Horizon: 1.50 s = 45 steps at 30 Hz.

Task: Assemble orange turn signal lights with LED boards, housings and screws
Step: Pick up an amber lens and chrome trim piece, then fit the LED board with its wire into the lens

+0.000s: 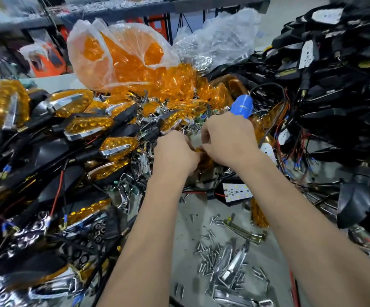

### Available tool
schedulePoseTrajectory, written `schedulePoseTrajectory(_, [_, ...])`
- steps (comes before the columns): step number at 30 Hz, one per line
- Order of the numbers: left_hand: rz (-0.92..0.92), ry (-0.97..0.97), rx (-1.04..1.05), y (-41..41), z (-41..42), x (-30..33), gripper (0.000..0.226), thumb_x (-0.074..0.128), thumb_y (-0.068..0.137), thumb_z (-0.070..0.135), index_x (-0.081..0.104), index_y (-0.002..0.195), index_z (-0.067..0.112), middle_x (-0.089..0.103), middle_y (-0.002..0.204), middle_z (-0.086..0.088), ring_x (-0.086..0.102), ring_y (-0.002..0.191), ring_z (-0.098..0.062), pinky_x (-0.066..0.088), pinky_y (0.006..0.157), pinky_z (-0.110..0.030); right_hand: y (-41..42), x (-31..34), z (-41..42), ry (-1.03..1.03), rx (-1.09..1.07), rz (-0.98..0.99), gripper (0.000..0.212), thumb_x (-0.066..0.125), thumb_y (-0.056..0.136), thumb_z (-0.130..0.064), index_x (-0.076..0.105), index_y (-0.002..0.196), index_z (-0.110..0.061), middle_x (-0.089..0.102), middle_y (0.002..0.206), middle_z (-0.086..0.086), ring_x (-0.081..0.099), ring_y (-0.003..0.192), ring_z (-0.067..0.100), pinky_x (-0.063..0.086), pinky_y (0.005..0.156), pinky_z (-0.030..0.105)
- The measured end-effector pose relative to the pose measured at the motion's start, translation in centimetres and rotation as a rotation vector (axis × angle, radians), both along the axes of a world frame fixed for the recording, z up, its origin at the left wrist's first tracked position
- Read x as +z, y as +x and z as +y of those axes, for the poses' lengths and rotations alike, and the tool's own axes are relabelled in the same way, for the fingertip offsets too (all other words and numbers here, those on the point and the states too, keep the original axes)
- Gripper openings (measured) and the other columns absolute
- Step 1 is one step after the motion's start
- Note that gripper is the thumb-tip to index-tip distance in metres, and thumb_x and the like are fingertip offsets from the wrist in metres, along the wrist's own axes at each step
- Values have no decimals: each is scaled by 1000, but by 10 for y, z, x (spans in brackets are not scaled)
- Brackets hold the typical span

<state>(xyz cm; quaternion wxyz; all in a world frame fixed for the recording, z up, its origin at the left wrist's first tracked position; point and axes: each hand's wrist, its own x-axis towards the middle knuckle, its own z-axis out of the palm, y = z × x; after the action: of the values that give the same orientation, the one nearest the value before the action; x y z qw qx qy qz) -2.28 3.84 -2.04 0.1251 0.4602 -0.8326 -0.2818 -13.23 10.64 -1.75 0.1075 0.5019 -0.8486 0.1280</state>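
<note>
Far left: pile of finished turn signal lights (77,103), orange lenses with chrome trim in black housings, wires trailing toward the near edge.

Behind them, back centre: clear plastic bag of loose orange lenses (122,56), with more lenses spilled at its foot. Just right of it, a second clear bag (219,38) holding small silvery parts.

Centre: both hands meet over the heap of chrome trims. Left hand (175,155) has its fingers curled in, pinching an orange lens piece (198,150), of which only a sliver shows between the two hands. Right hand (228,140) is also curled; its fingertips close on the same piece from the other side. A blue-handled electric screwdriver (242,105) stands up behind the right hand; whether the hand grips it cannot be told.

Below the right forearm: white LED board (237,192) with red and black leads, lying flat on the grey table (186,222). Nearer the camera, loose screws (210,253) are scattered beside chrome trim strips (232,269).

Right: tall heap of black housings (334,85) with wiring, some showing white boards.
</note>
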Motion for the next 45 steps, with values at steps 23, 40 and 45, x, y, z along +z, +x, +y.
schedulePoseTrajectory(23, [455, -27, -196, -115, 83, 20, 24, 73, 89, 18, 67, 66, 23, 66, 64, 10, 65, 64, -10, 51, 62, -21, -145, 28, 140, 34, -455, -51, 45, 85, 79, -16, 71, 120, -26, 68, 116, 10, 41, 132, 37, 39, 106, 59])
schedulePoseTrajectory(40, [891, 890, 209, -131, 74, 27, 27, 52, 101, 26, 67, 113, 7, 68, 94, -12, 64, 78, -27, 52, 64, -32, -77, 40, 88, -326, 145, -119, 21, 65, 70, -1, 70, 90, -7, 61, 88, 6, 60, 83, 33, 50, 72, 47])
schedulePoseTrajectory(45, [992, 774, 308, -95, 44, 24, 32, 43, 105, 22, 61, 117, -1, 68, 113, -24, 68, 102, -39, 57, 80, -45, -41, 46, 60, -440, 335, -249, 21, 70, 75, 3, 78, 92, -6, 74, 90, 8, 68, 87, 25, 54, 84, 44])
